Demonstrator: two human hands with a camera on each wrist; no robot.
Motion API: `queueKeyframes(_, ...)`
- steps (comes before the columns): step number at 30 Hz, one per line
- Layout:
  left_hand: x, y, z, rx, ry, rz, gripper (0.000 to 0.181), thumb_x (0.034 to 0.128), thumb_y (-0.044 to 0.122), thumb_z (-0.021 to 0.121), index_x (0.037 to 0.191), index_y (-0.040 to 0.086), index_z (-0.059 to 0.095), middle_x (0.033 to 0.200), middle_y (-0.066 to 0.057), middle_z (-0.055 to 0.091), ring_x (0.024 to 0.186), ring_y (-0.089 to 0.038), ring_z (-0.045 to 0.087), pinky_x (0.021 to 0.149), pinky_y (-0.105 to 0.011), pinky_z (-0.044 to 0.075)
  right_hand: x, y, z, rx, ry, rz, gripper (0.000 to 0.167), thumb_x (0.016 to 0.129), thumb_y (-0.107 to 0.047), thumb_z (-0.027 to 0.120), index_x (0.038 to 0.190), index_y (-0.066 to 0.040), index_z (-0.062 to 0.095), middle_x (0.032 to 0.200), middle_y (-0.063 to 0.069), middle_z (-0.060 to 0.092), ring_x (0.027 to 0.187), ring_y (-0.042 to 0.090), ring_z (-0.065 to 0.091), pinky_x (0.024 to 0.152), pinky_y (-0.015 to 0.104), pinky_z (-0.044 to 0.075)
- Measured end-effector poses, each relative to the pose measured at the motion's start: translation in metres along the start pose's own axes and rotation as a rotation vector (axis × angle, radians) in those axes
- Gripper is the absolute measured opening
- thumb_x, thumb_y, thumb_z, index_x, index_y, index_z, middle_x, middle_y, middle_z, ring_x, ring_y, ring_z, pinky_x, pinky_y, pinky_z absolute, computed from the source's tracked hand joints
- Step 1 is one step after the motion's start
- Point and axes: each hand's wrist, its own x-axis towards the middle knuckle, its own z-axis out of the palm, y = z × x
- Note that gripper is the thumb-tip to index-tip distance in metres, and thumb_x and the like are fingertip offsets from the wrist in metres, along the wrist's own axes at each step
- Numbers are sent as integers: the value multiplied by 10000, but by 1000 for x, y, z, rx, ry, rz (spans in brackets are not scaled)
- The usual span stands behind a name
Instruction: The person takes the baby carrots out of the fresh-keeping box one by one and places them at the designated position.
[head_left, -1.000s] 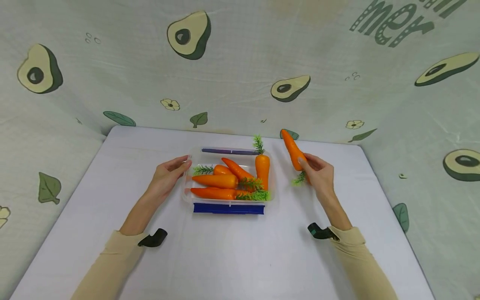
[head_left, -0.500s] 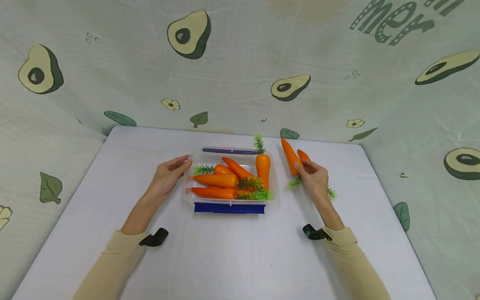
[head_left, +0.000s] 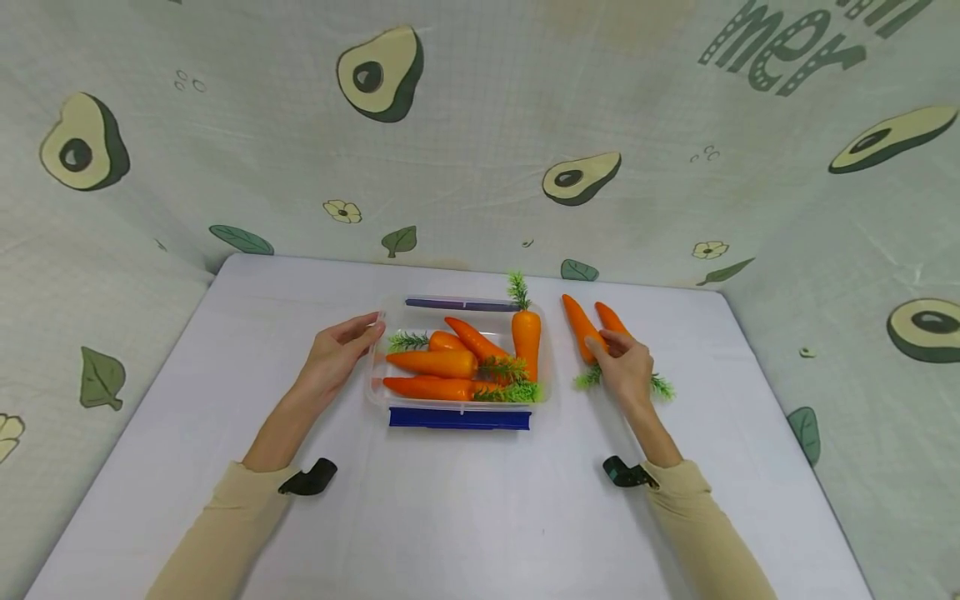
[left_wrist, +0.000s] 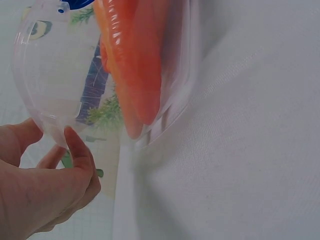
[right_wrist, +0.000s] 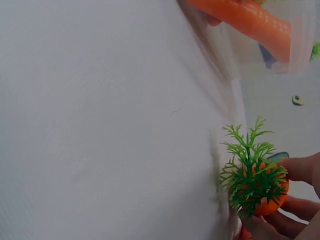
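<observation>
My left hand (head_left: 330, 358) pinches the left rim of a clear plastic food container (head_left: 372, 387); in the left wrist view, thumb and fingers meet on its corner (left_wrist: 52, 131). Several toy carrots with green leafy tops lie inside, among them an upper-left-pointing one (head_left: 431, 362) and one along the right wall (head_left: 527, 340), its top sticking over the far rim. Right of the container, my right hand (head_left: 628, 371) grips a carrot (head_left: 579, 323) near its leafy end, low at the table. In the right wrist view, its leaves (right_wrist: 254, 177) face the camera.
Another carrot (head_left: 611, 317) lies on the white table (head_left: 465, 508) just right of the held one, partly under my right hand. A blue latch flap (head_left: 459, 418) hangs open at the container's near side. An avocado-print cloth (head_left: 465, 167) hangs behind the table.
My right hand has brought its carrot down and slightly left, towards the table, uncovering the other carrot beside it. My left hand stays on the container's rim.
</observation>
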Motion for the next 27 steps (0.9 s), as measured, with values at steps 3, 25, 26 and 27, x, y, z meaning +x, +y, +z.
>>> queueKeyframes(3,0,0,0,1,-3,8,635,1001,432,667,1531,121,506,1571,-97,460,1375,-258,430,1190,-398,358,-1,1,1,-5,13,-11,423,960,-257,754,1277,18,702,1214,245,703,1092,351,663,902,323,502)
queueKeyframes(25,-1,-1,1,7,3,5,633,1002,441,662,1532,130,507,1545,-99,481,1311,-239,443,1179,-384,373,-2,-5,-4,-119,55,-257,348,946,-117,740,1206,107,683,1158,282,698,1005,417,648,904,512,534)
queueKeyframes(26,-1,-1,0,3,3,6,637,1000,441,665,1531,127,508,1542,-101,483,1309,-238,443,1179,-383,373,-2,-8,-5,-123,50,-268,338,951,-112,732,1205,105,684,1171,281,696,1020,419,646,917,520,531)
queueKeyframes(27,-1,-1,0,1,3,6,639,999,440,667,1532,126,506,1543,-102,482,1311,-235,443,1180,-382,372,-2,-10,-6,-128,44,-280,329,954,-107,724,1203,105,685,1181,284,692,1032,424,640,925,532,526)
